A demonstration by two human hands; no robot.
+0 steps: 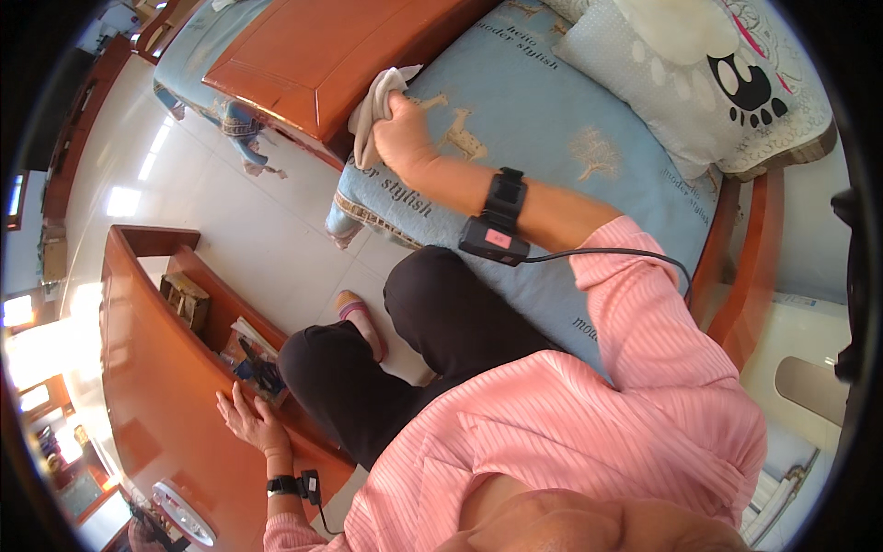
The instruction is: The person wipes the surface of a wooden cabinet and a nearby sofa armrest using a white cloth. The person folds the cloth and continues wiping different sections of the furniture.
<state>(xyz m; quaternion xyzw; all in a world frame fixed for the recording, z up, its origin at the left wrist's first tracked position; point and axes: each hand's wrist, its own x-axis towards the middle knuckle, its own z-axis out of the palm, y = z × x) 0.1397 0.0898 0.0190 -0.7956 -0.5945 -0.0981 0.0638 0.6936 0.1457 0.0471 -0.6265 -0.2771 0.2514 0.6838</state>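
My right hand [407, 141] is closed around a crumpled pale grey-white cloth [371, 117]. The cloth lies against the corner where a reddish-brown wooden side table or armrest [290, 62] meets the blue seat cover [524, 124]. Fingers apart, my left hand [254, 424] rests on the edge of a long reddish-brown wooden table [179, 386] and holds nothing. Both wrists carry black straps with small black boxes and cables.
Under the tabletop, an open shelf holds a small cardboard box [185, 300] and several packets [252, 359]. A white round object [183, 512] stands on the table. Cushions [662, 90] lie on the seat. Pale floor tiles [227, 200] run between the furniture.
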